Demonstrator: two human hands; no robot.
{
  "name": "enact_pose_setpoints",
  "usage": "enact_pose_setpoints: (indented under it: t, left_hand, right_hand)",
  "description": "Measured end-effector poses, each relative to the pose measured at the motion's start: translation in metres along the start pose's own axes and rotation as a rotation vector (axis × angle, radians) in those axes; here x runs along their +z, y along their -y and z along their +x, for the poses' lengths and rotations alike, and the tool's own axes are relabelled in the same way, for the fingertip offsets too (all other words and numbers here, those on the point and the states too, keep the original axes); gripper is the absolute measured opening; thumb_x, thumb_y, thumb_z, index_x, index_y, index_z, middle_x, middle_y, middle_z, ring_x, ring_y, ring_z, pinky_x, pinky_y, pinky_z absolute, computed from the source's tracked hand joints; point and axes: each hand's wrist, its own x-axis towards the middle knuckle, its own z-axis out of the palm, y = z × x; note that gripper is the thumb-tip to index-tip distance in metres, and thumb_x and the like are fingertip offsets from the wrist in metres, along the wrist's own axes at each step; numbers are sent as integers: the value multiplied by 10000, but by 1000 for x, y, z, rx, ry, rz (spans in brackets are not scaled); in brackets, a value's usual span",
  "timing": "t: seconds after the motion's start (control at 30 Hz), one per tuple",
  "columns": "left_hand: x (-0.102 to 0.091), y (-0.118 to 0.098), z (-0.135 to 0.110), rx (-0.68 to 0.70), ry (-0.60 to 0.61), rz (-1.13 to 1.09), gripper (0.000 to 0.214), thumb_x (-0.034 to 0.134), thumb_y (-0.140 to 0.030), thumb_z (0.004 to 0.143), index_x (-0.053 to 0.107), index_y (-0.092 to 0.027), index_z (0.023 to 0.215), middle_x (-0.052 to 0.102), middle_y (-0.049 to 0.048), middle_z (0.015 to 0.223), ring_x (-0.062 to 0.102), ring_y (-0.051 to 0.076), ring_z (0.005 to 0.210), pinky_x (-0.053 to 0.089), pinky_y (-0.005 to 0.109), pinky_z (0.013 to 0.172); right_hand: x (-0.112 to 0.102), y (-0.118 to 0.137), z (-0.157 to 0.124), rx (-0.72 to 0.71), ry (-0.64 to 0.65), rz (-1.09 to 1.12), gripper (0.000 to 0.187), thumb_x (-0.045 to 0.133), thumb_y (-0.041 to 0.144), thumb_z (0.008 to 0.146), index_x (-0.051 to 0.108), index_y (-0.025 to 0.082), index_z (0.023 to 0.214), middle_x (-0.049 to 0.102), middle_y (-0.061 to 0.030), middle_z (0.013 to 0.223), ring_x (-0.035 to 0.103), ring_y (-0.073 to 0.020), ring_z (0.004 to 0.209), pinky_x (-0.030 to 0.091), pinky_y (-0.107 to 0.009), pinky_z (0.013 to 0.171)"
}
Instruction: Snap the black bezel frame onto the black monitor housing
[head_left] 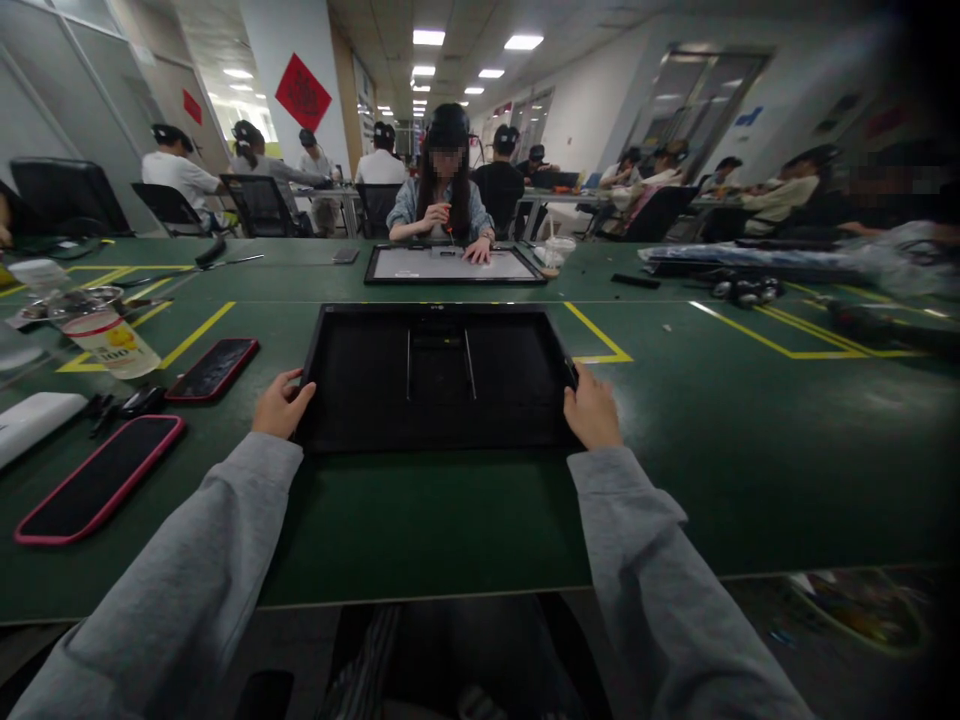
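Observation:
A black, shallow monitor housing (pixel 360 380) lies before me on the green table, its hollow side facing up. Two thin metal rails run along a recess in its middle. My left hand (pixel 281 405) grips the left edge, thumb over the rim. On the opposite edge my right hand (pixel 595 408) is closed in the same way, with its thumb at the frame's side. The undersides of the fingers are hidden by the housing.
Left of the housing lie two red-cased phones (pixel 214 370), a white power bank (pixel 37 425) and a drink cup (pixel 112 335). Across the green table (pixel 712 450), a co-worker holds a screwdriver over a display panel (pixel 427 264). Plastic-wrapped parts (pixel 750 258) lie at the right.

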Motion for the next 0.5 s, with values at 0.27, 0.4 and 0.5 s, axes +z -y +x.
enact_pose_setpoints:
  t: [0.27,0.4,0.5]
  left_hand:
    - [-5,-7,3,251,-17,265,534,539,-403,826,558,-153,1297,626,133,1283,529,295,1266,399,478,1084]
    - [-18,-24,-2,507,-309,369,540,467,-354,883,475,-143,1380,517,151,1416,333,271,1423,267,485,1168]
    - [-26,-36,-14,598,-594,351,591,438,-348,914,350,-121,1453,412,157,1500,301,262,1438,223,493,1182]
  right_hand:
    - [-11,1,3,62,43,85,573,347,217,922,393,136,1487,671,-190,1096,645,-304,926,481,-454,817]
    - [-28,13,4,-25,-212,236,607,284,225,949,249,180,1554,608,-166,1257,598,-282,1107,467,-456,917]
    - [-43,25,2,-82,-395,260,613,183,216,973,92,166,1577,468,-179,1422,471,-281,1299,396,-503,1029]
